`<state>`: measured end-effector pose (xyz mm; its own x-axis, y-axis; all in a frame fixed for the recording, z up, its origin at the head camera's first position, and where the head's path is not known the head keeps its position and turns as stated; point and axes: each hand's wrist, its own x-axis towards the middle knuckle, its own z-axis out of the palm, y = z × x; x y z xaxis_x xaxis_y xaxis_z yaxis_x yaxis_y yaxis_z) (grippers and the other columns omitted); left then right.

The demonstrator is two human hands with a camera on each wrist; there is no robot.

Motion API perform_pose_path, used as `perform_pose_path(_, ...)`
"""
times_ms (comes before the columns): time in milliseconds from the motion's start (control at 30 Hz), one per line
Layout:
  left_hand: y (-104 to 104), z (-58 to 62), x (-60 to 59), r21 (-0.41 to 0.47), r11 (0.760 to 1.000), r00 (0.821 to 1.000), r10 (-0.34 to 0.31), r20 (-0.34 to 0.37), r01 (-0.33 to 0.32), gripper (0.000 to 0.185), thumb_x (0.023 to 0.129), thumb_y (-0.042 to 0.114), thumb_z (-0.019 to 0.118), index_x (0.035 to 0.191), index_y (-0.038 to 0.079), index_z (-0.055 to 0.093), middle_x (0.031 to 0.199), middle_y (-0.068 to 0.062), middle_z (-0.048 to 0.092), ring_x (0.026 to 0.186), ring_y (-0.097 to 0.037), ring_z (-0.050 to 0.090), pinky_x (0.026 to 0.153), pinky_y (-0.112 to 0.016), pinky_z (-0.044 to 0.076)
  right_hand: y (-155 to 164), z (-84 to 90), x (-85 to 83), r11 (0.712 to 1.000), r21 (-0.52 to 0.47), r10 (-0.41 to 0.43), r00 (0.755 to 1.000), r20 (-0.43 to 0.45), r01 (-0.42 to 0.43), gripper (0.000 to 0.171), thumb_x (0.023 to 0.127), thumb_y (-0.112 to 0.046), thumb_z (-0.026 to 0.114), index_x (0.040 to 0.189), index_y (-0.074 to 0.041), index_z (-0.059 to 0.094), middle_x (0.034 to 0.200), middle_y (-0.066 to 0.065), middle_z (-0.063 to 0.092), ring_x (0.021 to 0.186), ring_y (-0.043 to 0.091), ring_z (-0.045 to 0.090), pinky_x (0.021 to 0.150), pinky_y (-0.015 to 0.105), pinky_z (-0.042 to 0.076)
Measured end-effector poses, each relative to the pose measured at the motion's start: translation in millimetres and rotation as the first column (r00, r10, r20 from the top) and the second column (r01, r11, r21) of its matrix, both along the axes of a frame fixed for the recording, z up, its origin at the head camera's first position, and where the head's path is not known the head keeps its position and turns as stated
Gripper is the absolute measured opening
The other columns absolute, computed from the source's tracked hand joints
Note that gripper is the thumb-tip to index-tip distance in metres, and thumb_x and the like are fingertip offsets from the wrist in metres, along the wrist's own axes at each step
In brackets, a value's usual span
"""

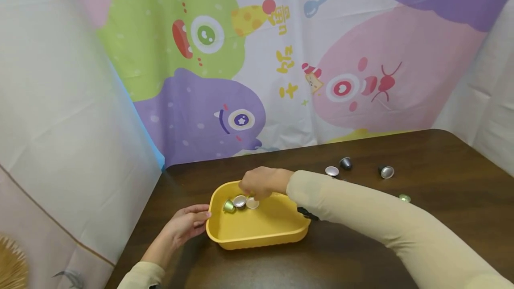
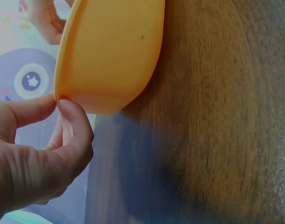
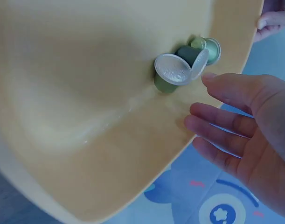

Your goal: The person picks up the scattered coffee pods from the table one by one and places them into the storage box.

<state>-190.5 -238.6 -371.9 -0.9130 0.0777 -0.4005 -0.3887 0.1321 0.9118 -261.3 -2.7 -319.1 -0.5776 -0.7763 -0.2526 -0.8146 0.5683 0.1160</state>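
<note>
My left hand (image 1: 185, 225) pinches the rim of a yellow tray (image 1: 261, 238) at its left side, thumb and forefinger meeting over the edge in the left wrist view. Above the tray's far rim is my right hand (image 1: 260, 183), its fingers extended and apart with nothing held in the right wrist view. Three coffee capsules lie together inside the tray: a light green capsule (image 1: 229, 207), a dark capsule (image 3: 188, 53) with a silver lid, and a greenish capsule (image 3: 172, 70) with its silver lid up. The right thumb tip is close by their lids.
More capsules lie on the dark wooden table (image 1: 361, 244) to the right: a silver-lidded capsule (image 1: 332, 171), a dark grey capsule (image 1: 346, 163), a black capsule (image 1: 386, 172) and a green capsule (image 1: 404, 198). A cartoon-printed curtain (image 1: 289, 115) hangs behind the table.
</note>
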Motion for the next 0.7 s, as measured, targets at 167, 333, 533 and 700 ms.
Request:
perform_pose_path(167,-0.9,0.2,0.0,0.006,1.000,1.000,-0.014,0.000,0.014,0.046,0.092,0.008,0.059,0.132,-0.009,0.045,0.091,0.002,0.068,0.082,-0.009,0.063,0.074,-0.023,0.055,14.0,4.6,-0.2,0.999,-0.046,-0.025,0.999,0.026,0.026,0.020,0.085,-0.016,0.069,0.104,-0.014,0.065,0.106,0.001,0.068,0.097,0.016,0.062,0.083,0.030,0.052)
perform_pose_path(333,-0.6,-0.1,0.9,0.015,1.000,1.000,-0.018,0.002,0.018,0.046,0.093,0.007,0.059,0.133,-0.010,0.044,0.090,0.002,0.068,0.082,-0.009,0.063,0.076,-0.025,0.055,28.8,7.3,1.1,0.995,-0.093,-0.042,0.997,0.065,0.048,0.019,0.086,-0.019,0.070,0.104,-0.015,0.064,0.104,0.002,0.068,0.092,0.015,0.061,0.083,0.030,0.052)
perform_pose_path(533,-0.8,0.8,0.7,0.003,1.000,1.000,-0.002,0.005,0.002,0.047,0.092,0.007,0.059,0.133,-0.009,0.044,0.094,0.000,0.068,0.083,-0.010,0.063,0.076,-0.025,0.055,46.3,5.7,4.3,0.985,-0.162,-0.047,0.994,0.099,0.063,0.020,0.088,-0.021,0.069,0.105,-0.013,0.064,0.103,0.003,0.068,0.091,0.016,0.060,0.083,0.032,0.051)
perform_pose_path(700,-2.3,-0.9,-0.3,0.004,1.000,1.000,-0.007,0.001,0.007,0.047,0.092,0.008,0.060,0.133,-0.009,0.045,0.094,0.000,0.068,0.083,-0.011,0.063,0.075,-0.024,0.055,60.2,0.8,7.6,0.974,-0.212,-0.058,0.993,0.103,0.079,0.020,0.088,-0.022,0.069,0.104,-0.013,0.064,0.101,0.002,0.067,0.091,0.015,0.059,0.082,0.031,0.051)
